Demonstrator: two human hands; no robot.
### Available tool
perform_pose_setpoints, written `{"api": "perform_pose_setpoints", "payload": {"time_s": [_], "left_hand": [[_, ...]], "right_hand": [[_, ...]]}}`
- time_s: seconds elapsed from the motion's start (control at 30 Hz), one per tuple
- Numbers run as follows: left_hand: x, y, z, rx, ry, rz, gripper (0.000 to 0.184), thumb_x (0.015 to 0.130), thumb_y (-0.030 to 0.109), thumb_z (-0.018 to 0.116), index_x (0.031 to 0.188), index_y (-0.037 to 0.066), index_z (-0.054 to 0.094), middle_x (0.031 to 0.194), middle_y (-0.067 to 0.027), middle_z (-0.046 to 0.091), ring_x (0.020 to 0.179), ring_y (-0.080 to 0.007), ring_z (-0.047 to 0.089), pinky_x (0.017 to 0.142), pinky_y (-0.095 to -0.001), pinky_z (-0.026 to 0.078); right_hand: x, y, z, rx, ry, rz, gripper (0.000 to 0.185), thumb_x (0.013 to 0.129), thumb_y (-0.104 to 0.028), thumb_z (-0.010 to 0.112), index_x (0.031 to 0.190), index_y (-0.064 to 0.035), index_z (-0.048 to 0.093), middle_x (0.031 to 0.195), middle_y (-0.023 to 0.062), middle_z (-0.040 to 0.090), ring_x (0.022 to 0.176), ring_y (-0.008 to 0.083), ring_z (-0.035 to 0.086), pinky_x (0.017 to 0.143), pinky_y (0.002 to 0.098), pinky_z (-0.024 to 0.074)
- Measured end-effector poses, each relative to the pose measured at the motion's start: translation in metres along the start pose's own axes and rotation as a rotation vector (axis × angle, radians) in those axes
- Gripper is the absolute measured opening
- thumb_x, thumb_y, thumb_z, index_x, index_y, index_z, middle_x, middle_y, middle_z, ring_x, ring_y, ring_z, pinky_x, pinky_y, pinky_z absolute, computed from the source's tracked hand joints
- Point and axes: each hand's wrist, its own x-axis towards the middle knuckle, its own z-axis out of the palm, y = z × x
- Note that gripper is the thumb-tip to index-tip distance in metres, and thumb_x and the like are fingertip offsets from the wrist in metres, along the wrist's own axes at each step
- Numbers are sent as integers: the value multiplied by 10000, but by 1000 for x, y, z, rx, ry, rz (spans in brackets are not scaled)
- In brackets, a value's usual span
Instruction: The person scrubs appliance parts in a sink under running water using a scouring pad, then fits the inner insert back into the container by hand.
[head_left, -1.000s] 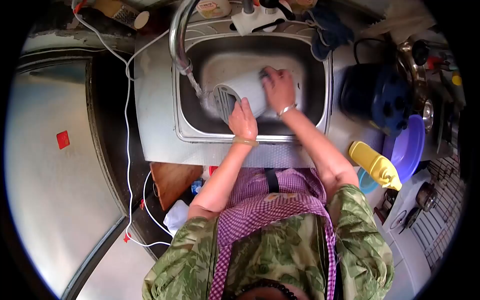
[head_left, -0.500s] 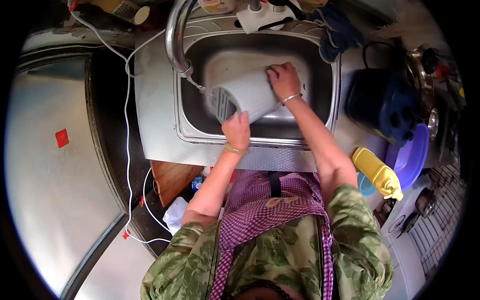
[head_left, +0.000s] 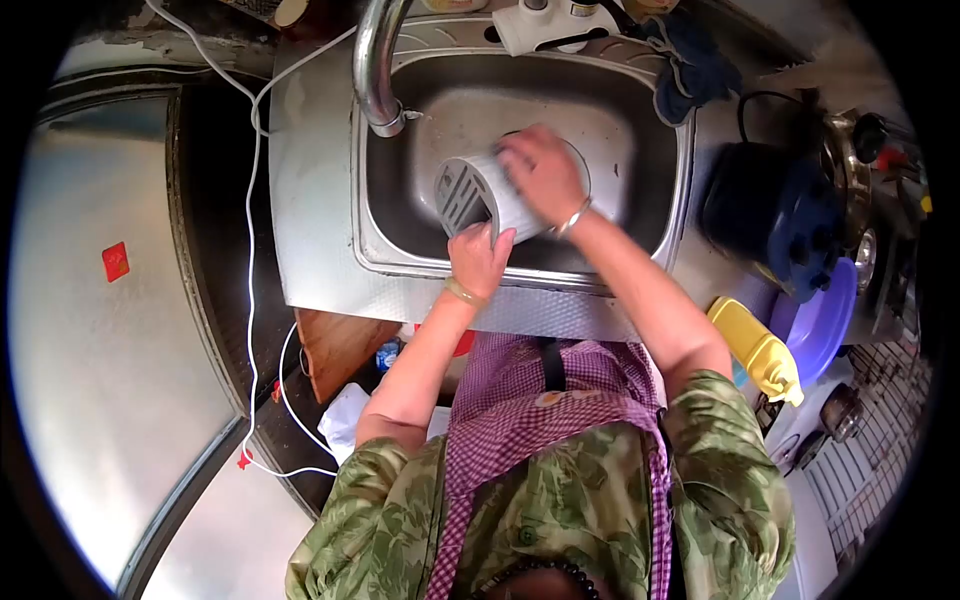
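A white, rounded plastic container (head_left: 513, 208) with a grey slotted end (head_left: 463, 195) lies tilted on its side in the steel sink (head_left: 372, 190), its slots facing left. My left hand (head_left: 480, 262) is closed around the near edge of that slotted end, thumb up. Across the container's upper side lies my right hand (head_left: 543, 178), blurred by motion, its fingers bent against the surface. A bit of something dark shows by those fingertips, too unclear to name. Just left of the container hangs the curved tap (head_left: 376, 75), with a little water at its spout.
Blue gloves (head_left: 688, 70) hang over the sink's back right corner. A dark blue appliance (head_left: 770, 210) stands on the right, near a yellow bottle (head_left: 755, 350) and a purple basin (head_left: 825, 320). A white cable (head_left: 252, 270) runs down the left side.
My right hand has slid left along the container toward its slotted end. The container has turned a little, its slots showing more. The camera view has shifted slightly.
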Motion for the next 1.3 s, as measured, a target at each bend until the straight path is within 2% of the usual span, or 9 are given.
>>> {"api": "perform_pose_setpoints", "payload": {"time_s": [0.07,0.3,0.4,0.43,0.63,0.8,1.07,1.17,1.3], "left_hand": [[8,5,-12,57,-65,75,284,883,327,676,795,57,651,688,-139,621,664,-364,621,589,-470,478],[-5,-10,-25,151,-205,277,345,823,390,722,749,70,617,675,-85,575,694,-300,605,640,-422,491],[-1,-2,-38,150,-281,264,328,829,347,719,778,42,610,695,-119,577,706,-337,593,678,-444,482],[2,2,-45,151,-324,265,316,834,332,716,796,37,610,700,-129,580,712,-348,591,694,-451,481],[0,32,-53,310,-84,-21,323,830,299,724,986,36,621,823,-131,635,852,-345,599,915,-480,428],[15,42,-34,466,112,-113,453,770,434,785,855,5,668,1105,-218,554,1048,-397,486,931,-493,380],[17,-1,-34,417,311,-15,399,739,418,802,745,41,673,1009,-143,590,974,-342,530,861,-459,372],[14,-4,-43,316,294,-7,384,735,414,802,739,55,666,1009,-114,599,966,-325,531,869,-440,360],[5,-3,-32,148,306,-8,328,735,307,807,724,39,618,907,-107,618,876,-316,558,846,-434,375]], "right_hand": [[19,61,-4,-190,-90,203,270,910,-257,663,1077,-61,742,1049,153,647,992,344,636,882,395,512],[-17,-2,-6,172,-10,-148,251,922,-231,661,1099,-68,733,1030,158,631,967,338,625,886,389,499],[-4,54,7,-84,-168,331,275,937,-259,647,1126,-75,726,1037,158,625,987,337,618,897,386,494],[-6,56,9,-10,-128,286,285,937,-276,645,1123,-76,727,1051,164,627,999,346,619,903,396,495],[-29,63,33,228,10,289,326,944,-321,636,1136,-72,721,1100,193,633,1031,371,623,921,404,495],[-37,59,63,194,14,259,327,952,-300,631,1165,-62,705,1119,197,634,1028,369,617,929,390,490],[-8,-2,54,452,116,-30,259,960,-173,639,1168,-27,686,1121,150,645,1060,303,617,958,334,472],[-17,51,95,154,62,411,264,921,-189,668,1145,-54,703,1034,152,624,977,321,617,900,374,490],[-22,-17,31,428,121,-4,278,933,-233,644,1153,-78,716,1063,164,636,1025,341,624,915,387,500]]}}
